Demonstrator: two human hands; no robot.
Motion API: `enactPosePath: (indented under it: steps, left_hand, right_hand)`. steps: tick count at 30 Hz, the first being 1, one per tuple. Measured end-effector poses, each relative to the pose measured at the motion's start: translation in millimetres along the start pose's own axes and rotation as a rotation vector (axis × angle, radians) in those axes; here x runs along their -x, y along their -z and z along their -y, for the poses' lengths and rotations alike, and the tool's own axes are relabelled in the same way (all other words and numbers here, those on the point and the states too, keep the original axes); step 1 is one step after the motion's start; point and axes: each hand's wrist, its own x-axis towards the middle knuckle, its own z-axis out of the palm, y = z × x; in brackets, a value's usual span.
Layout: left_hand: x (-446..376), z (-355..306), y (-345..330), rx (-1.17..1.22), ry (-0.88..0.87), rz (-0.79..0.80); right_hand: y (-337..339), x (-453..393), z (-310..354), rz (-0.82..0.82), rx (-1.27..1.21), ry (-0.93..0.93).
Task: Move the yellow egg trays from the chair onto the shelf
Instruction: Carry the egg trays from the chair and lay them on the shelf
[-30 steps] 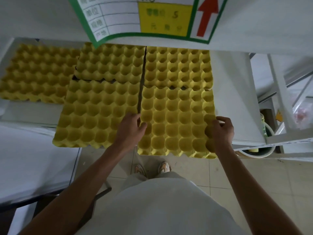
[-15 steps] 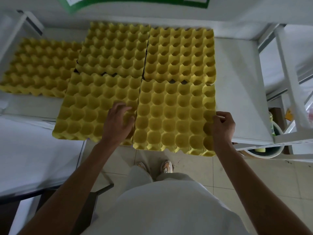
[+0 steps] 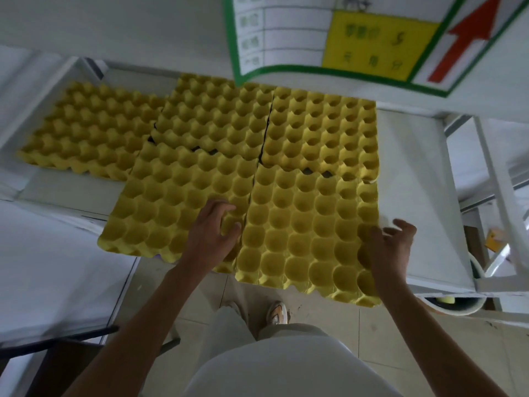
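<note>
From the head camera, looking down past the person's own body, five yellow moulded-pulp egg trays lie on the white metal shelf [image 3: 415, 196]. The front right yellow tray [image 3: 303, 233] sits with its near edge hanging over the shelf lip, butted against the front left yellow tray [image 3: 171, 207], which overhangs too. The left hand [image 3: 213, 239] rests flat with fingers spread on the seam side of the front left tray, pressing rather than gripping. The right hand [image 3: 392, 247] hovers at the right edge of the front right tray, fingers loosely curled and open, holding nothing that I can see. I'd say the placing step is nearly done for this tray and the squaring-up is in hand. Next calls for a gentle push of both front trays deeper onto the shelf, then a turn back to the chair, which isn't in view. A green-bordered paper sign [image 3: 372, 41] hangs above.
</note>
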Motion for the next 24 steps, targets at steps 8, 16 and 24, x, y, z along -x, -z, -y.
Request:
enactPosePath:
  steps: [8,16,24]
  left_hand:
    - [2,0,4,-0.009,-0.078,-0.019]
    - [0,12,5,-0.055,-0.149,0.027]
    - [0,10,2,-0.070,-0.140,-0.009]
  right_hand:
    - [-100,-43,94,0.260,0.719,0.744]
    - [-164,-32,96,0.315,0.906,0.741]
    - [-165,-31,99,0.275,0.876,0.713]
